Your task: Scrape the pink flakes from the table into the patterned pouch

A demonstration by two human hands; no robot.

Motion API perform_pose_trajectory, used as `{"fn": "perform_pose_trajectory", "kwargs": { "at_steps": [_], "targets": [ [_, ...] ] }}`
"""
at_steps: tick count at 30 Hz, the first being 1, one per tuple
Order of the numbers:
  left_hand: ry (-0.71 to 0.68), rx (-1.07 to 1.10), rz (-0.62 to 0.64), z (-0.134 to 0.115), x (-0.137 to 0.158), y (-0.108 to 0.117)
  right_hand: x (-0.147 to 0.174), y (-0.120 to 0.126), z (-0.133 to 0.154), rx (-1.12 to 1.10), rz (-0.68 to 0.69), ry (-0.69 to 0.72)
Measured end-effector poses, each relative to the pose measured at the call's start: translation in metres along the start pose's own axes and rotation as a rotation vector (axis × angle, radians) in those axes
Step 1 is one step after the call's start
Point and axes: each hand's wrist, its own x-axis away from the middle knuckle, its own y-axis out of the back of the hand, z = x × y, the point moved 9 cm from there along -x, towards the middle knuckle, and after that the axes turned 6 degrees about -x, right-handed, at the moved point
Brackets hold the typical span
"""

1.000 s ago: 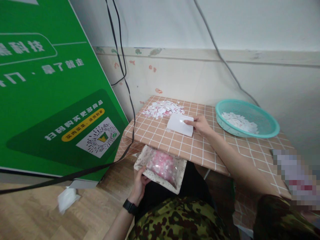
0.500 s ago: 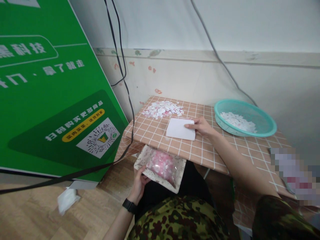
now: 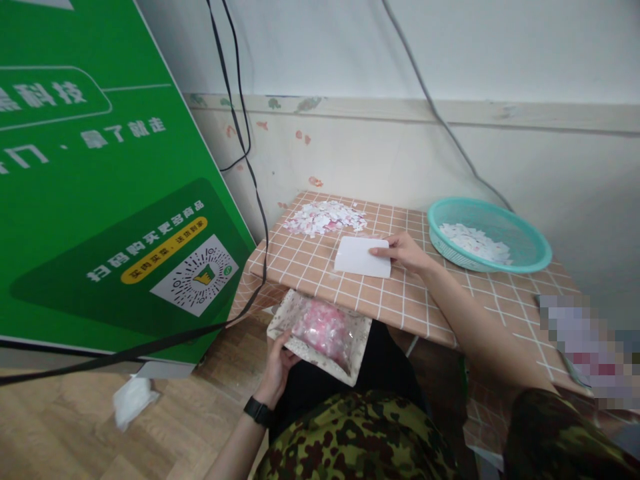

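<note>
My left hand [image 3: 281, 363] grips the near left edge of a shallow cream speckled tray [image 3: 358, 357], held over my lap below the table's front edge. Inside it lies a clear plastic bag [image 3: 325, 332] with something pink and white. My right hand [image 3: 404, 252] pinches the right side of a flat white card [image 3: 361, 256] with rounded corners, thumb on top. The card is at the tabletop, tilted slightly; whether its lower edge touches the cloth I cannot tell. Behind it is a heap of small white and pinkish paper-like pieces [image 3: 325, 218].
A turquoise plastic basket [image 3: 543, 257] with more small white pieces stands right of my right hand on the brown checked tablecloth [image 3: 310, 267]. A green sign panel [image 3: 125, 167] rises at left, with a black strap [image 3: 263, 213] hanging before it. A white bag [image 3: 133, 400] lies on the floor.
The white card has tilted slightly, its near edge shifting up a little in my right hand. My left hand and the tray stay almost still.
</note>
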Motion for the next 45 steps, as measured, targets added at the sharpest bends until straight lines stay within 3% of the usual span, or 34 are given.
{"fn": "perform_pose_trajectory", "kwargs": {
  "at_steps": [16, 24, 26, 30, 32, 42, 45],
  "targets": [
    [0.001, -0.022, -0.015, -0.004, 0.003, -0.002, 0.001, 0.001, -0.006, -0.056, 0.007, -0.028],
    [-0.027, -0.016, -0.087, -0.011, 0.008, 0.003, 0.012, -0.055, -0.022, -0.077, 0.286, -0.089],
    [-0.017, -0.021, -0.083, -0.012, 0.01, 0.004, 0.008, -0.047, -0.022, -0.107, 0.235, -0.078],
    [-0.018, -0.026, -0.062, -0.015, 0.012, 0.004, -0.005, 0.0, -0.021, -0.223, -0.096, -0.032],
    [-0.018, -0.034, -0.064, -0.017, 0.011, 0.005, -0.008, 0.01, -0.025, -0.231, -0.19, -0.037],
    [0.008, -0.027, -0.079, -0.026, 0.006, 0.004, -0.008, -0.025, -0.027, -0.124, -0.102, 0.01],
    [0.017, -0.027, -0.084, -0.027, 0.006, 0.004, 0.004, -0.044, -0.022, -0.055, 0.0, 0.001]
  ]
}}
